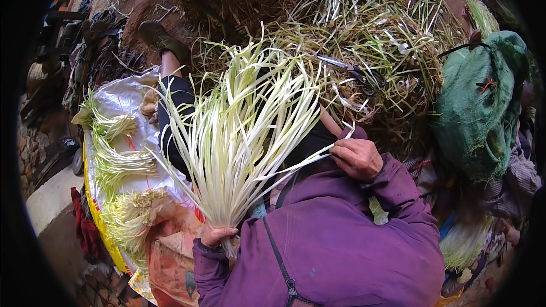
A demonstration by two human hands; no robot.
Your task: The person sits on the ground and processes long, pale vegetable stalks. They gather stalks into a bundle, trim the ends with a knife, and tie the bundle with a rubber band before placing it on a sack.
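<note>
My left hand [216, 235] grips the base of a large, loose bunch of blanched garlic chives [239, 149]. Their pale stems fan out upward over my lap, white low down and yellow-green toward the tips. To the right, my right hand [357, 160] pinches a few long leaves between thumb and fingers, drawn sideways from the bunch. A pair of scissors [349, 70] with dark handles lies on a heap of leaf trimmings [396, 51] beyond that hand. Several bundles of chives [123, 166], with red ties visible, rest on a white woven sack [147, 145] at my left.
A green mesh sack [480, 106] bulges at the right. Below it, another person's hand [509, 232] is beside more chives [467, 241]. An orange-red woven bag [170, 260] lies against my left side. A dark clump of roots and soil [230, 0] stands ahead.
</note>
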